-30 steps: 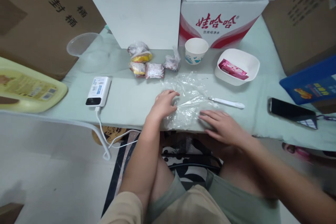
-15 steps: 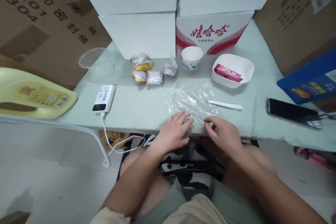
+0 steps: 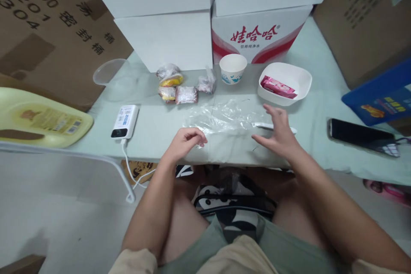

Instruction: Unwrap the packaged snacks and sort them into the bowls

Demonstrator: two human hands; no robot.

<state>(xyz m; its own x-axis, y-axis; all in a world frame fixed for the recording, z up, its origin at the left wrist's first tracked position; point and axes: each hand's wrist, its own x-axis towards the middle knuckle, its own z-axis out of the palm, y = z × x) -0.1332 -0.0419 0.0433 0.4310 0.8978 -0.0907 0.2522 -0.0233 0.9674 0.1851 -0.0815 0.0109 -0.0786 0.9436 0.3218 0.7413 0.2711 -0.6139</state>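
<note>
A crumpled clear plastic bag (image 3: 221, 117) lies on the pale green tablecloth in front of me. My left hand (image 3: 189, 142) is at its near left corner, thumb and fingertips pinched together on the film. My right hand (image 3: 278, 133) is open, thumb and fingers spread, just right of the bag. It hangs over a slim white-handled tool (image 3: 291, 130), hiding the middle of it. Beyond the right hand, a white bowl (image 3: 303, 83) holds pink wrapped snack packets (image 3: 278, 87). A paper cup (image 3: 233, 68) stands left of the bowl.
Several small wrapped snacks (image 3: 186, 94) sit behind the bag. To the left are a power bank (image 3: 125, 121) with a white cable, a clear lid (image 3: 111, 72) and a yellow jug (image 3: 45, 115). A phone (image 3: 361, 137) lies at right. White boxes (image 3: 167, 43) line the back.
Both hands have moved apart, the left one leftward and the right one up and over the tool. The bag has shifted left and bunched up. My right hand has opened.
</note>
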